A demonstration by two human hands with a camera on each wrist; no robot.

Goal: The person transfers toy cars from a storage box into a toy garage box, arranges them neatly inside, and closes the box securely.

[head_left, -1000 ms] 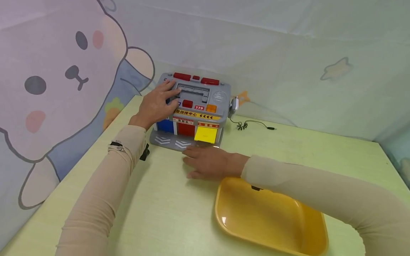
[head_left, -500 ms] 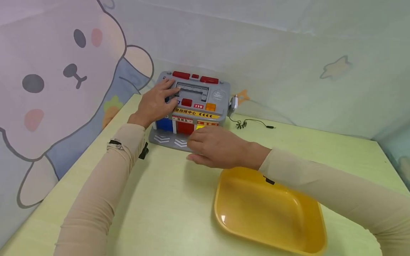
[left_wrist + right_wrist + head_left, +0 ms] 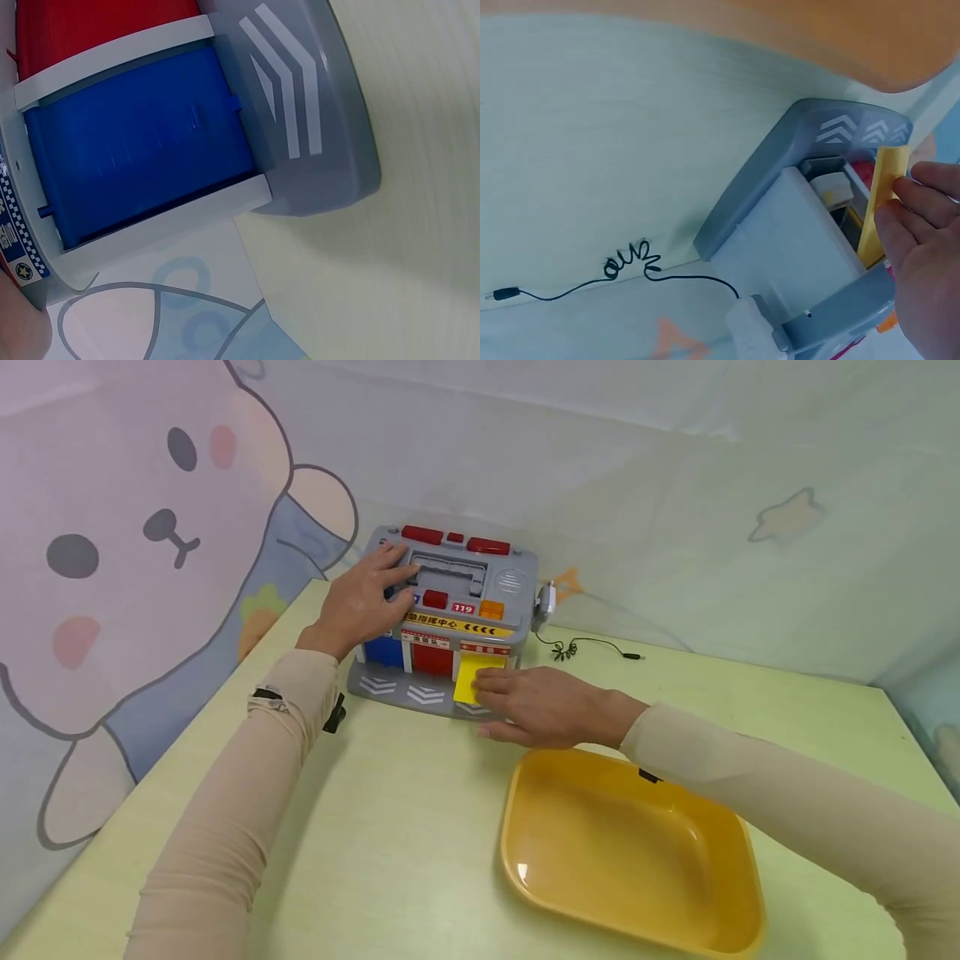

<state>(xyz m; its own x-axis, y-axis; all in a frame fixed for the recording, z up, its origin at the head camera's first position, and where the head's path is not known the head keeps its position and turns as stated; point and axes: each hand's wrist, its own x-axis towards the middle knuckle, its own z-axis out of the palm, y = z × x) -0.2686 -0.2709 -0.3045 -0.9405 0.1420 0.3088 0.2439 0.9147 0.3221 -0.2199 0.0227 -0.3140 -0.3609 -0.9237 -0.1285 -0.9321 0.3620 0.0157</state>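
Observation:
A grey toy rescue station (image 3: 450, 602) with a carry handle (image 3: 450, 572) on its roof stands against the wall. My left hand (image 3: 363, 602) rests on the roof's left part, fingers spread. Below are a blue door (image 3: 142, 142) and a red door (image 3: 432, 660), both down. The yellow door (image 3: 472, 677) at the right is swung outward and tilted. My right hand (image 3: 536, 706) touches its outer face with nearly straight fingers (image 3: 922, 199). Behind that door, the right wrist view shows a small white object (image 3: 831, 189) inside the bay.
A yellow plastic tub (image 3: 622, 860) sits on the pale table in front, under my right forearm. A white handset (image 3: 546, 607) hangs on the station's right side. Its coiled black cord (image 3: 592, 647) trails over the table, ending in a plug.
My right hand has risen from the table in front of the station and shifted right to the yellow door. That door has swung lower. My left hand stays on the roof.

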